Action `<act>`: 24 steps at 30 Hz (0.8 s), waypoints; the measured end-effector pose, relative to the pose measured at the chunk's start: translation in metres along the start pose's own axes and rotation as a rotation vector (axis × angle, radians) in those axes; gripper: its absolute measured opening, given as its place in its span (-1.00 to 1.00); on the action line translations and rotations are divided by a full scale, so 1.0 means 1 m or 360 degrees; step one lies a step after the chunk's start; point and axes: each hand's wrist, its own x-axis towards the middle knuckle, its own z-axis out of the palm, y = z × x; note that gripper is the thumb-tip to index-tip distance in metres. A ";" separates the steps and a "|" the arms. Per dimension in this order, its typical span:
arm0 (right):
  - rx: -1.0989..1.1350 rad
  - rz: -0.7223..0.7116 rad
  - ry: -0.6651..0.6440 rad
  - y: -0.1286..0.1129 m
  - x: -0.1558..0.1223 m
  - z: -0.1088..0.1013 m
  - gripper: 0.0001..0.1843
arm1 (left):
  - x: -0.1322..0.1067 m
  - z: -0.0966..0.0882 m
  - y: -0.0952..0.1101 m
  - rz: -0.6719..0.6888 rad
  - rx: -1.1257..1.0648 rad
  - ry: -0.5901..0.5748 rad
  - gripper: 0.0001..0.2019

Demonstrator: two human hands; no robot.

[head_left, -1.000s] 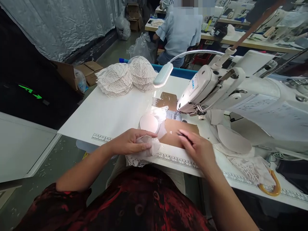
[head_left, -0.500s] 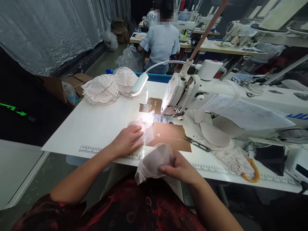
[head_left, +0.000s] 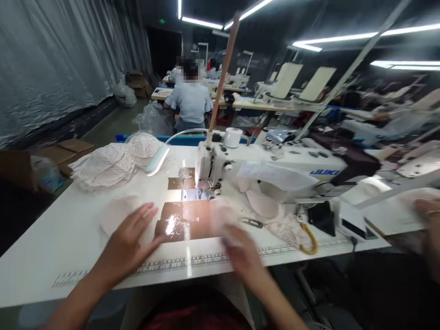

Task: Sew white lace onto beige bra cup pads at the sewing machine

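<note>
The whole view is smeared by motion. My left hand (head_left: 128, 242) lies open with fingers spread on the white table (head_left: 51, 247), its fingertips on a pale round cup piece (head_left: 115, 214). My right hand (head_left: 241, 254) reaches over the table's front edge, with a blurred white lace piece (head_left: 220, 216) at its fingertips, apparently gripped. Both hands flank a shiny brown sheet (head_left: 187, 219) in front of the needle of the white sewing machine (head_left: 261, 167).
A heap of lace cups (head_left: 105, 166) sits at the back left under a gooseneck lamp (head_left: 156, 160). Scissors (head_left: 252, 223) and more lace with a yellow handle (head_left: 309, 239) lie right of the needle. Another person's hand (head_left: 429, 224) shows at the right edge; a co-worker (head_left: 190, 103) sits beyond.
The view has swung upward and to the right. My left hand slid left with the round cup piece. My right hand lifted the lace piece from my lap onto the table.
</note>
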 end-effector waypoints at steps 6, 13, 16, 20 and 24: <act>0.0185 -0.0115 -0.0486 -0.023 0.030 0.054 -0.92 | 0.009 -0.002 0.054 -0.0131 -0.0967 -0.0758 -0.55; 0.0082 -0.0696 0.0372 -0.034 0.038 0.020 -0.79 | 0.004 0.011 0.021 -0.0560 -0.0807 -0.0470 -0.74; 0.0077 -0.0474 0.0441 -0.027 0.041 0.012 -0.81 | -0.003 0.008 0.022 -0.0577 -0.1059 -0.0733 -0.64; 0.0554 0.0305 -0.0397 -0.012 0.036 0.020 -0.84 | -0.007 0.000 0.043 -0.0198 -0.1574 -0.1199 -0.52; 0.1108 0.0565 -0.0934 -0.008 0.026 0.031 -0.69 | 0.003 0.009 0.053 -0.0234 -0.1184 -0.0796 -0.36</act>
